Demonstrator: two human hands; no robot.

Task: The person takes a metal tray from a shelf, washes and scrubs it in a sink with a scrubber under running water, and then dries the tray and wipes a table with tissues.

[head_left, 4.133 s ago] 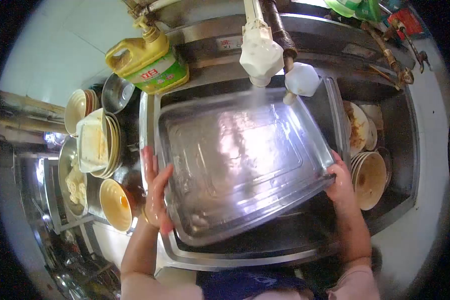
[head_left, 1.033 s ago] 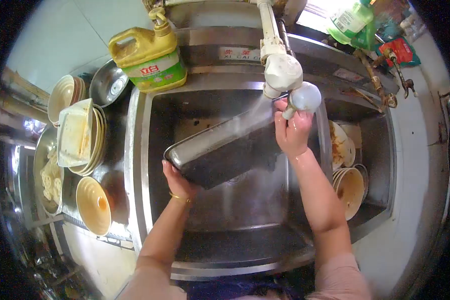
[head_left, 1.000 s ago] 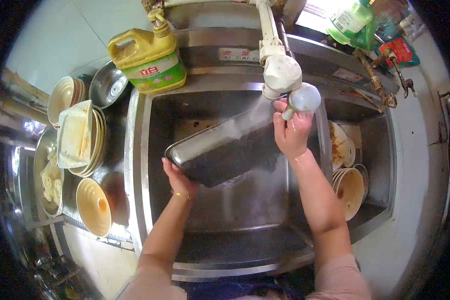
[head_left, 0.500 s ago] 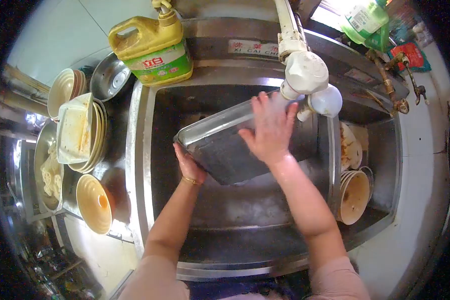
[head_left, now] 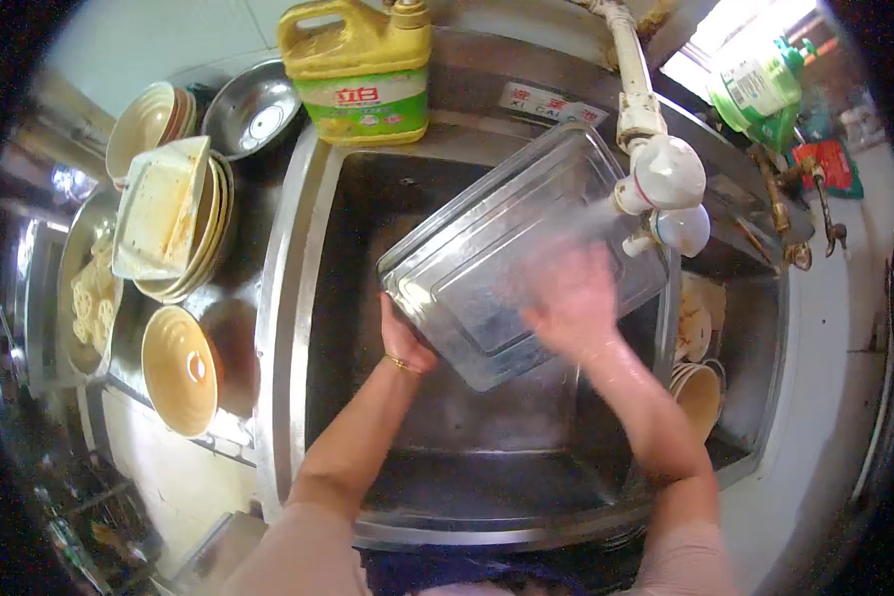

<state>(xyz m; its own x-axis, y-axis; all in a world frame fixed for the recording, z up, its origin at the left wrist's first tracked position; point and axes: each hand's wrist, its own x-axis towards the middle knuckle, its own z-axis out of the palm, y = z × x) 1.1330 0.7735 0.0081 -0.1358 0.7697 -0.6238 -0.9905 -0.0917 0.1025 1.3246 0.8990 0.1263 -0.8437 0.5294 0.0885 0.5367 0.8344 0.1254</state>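
Note:
A shiny rectangular tray (head_left: 472,258) is held tilted over the sink basin (head_left: 343,397). My left hand (head_left: 404,338) grips its lower left edge, the fingers partly hidden behind it. Over the tray's broad face, toward its right side, is my right hand (head_left: 571,298), smeared by motion; its fingers cannot be made out. Water streams from the white tap (head_left: 666,174) onto the tray close to that hand.
A yellow detergent jug (head_left: 358,84) stands on the sink's back rim. To the left are stacked dishes (head_left: 164,214), a metal bowl (head_left: 253,109) and an orange bowl (head_left: 179,372). More bowls (head_left: 698,392) sit in the right basin. A green bottle (head_left: 755,89) is at back right.
The tray has turned so that its broad face shows more, and its far edge is raised toward the tap. My right hand has moved lower over the tray. My left hand keeps its hold.

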